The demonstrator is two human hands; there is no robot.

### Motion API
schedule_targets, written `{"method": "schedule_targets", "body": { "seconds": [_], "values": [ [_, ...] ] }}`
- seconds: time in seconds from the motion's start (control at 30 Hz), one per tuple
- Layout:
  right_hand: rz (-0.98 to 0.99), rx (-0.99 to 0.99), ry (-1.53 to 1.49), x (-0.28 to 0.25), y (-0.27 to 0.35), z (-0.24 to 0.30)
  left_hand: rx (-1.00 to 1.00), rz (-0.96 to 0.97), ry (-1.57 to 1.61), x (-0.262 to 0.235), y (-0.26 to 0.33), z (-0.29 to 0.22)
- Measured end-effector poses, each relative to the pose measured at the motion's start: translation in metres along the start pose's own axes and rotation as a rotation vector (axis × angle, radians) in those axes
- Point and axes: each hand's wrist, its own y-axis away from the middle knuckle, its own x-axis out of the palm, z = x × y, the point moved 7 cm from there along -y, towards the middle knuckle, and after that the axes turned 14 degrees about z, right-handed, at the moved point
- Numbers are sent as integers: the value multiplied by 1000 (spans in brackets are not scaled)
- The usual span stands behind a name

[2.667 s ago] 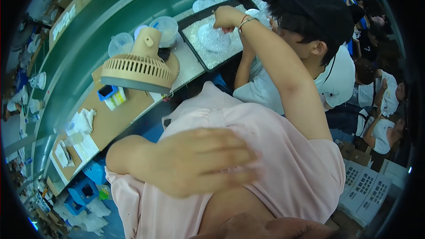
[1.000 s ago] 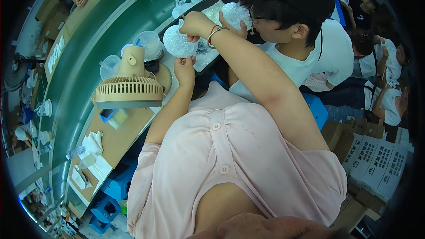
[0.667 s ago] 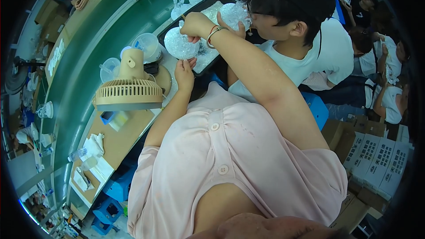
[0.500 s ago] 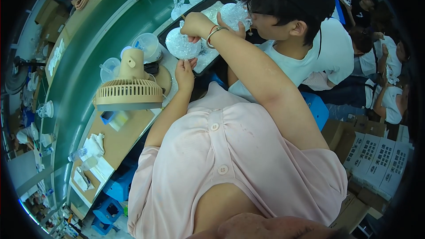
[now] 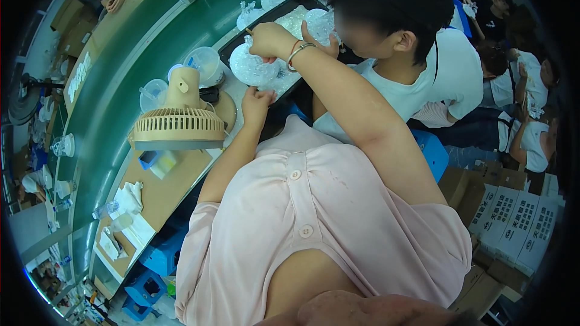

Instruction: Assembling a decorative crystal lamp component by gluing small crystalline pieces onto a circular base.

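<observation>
A round white ball (image 5: 249, 67) covered in clear sparkling bits sits over a black tray (image 5: 225, 54) of loose glittery granules. My right hand (image 5: 273, 41) reaches across the ball's upper right, fingers closed around a thin yellowish stick (image 5: 249, 31); its working end is hidden. Just below the ball, at the tray's near edge, is my left hand (image 5: 257, 104). Its fingers are curled together, and what they hold, if anything, cannot be made out. A co-worker's hand (image 5: 323, 42) is at another glittery ball (image 5: 319, 23) on the tray's far right side.
A beige fan (image 5: 179, 122) stands left of my left forearm, near clear plastic tubs (image 5: 204, 65). A green conveyor belt (image 5: 106, 139) curves along the left. The co-worker (image 5: 417, 72) sits close on my right. Cartons (image 5: 513, 220) are stacked at the lower right.
My left hand has dropped from the ball's lower edge, and its raised fingers have curled to the right. My right hand has shifted slightly up and right. The ball has moved slightly right.
</observation>
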Motion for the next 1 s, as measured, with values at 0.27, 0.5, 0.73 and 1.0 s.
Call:
{"method": "schedule_targets", "body": {
  "seconds": [0.27,0.5,0.73,1.0],
  "values": [
    [-165,-391,562,3,61,24,-86,23,470,-16,21,15],
    [-23,-555,637,39,112,26,-42,395,1034,43,30,-52],
    [-441,-783,502,17,169,36,-77,293,976,39,27,-41],
    [-627,-662,-9,45,231,-50,-29,301,1186,40,24,-62]
  ]
}}
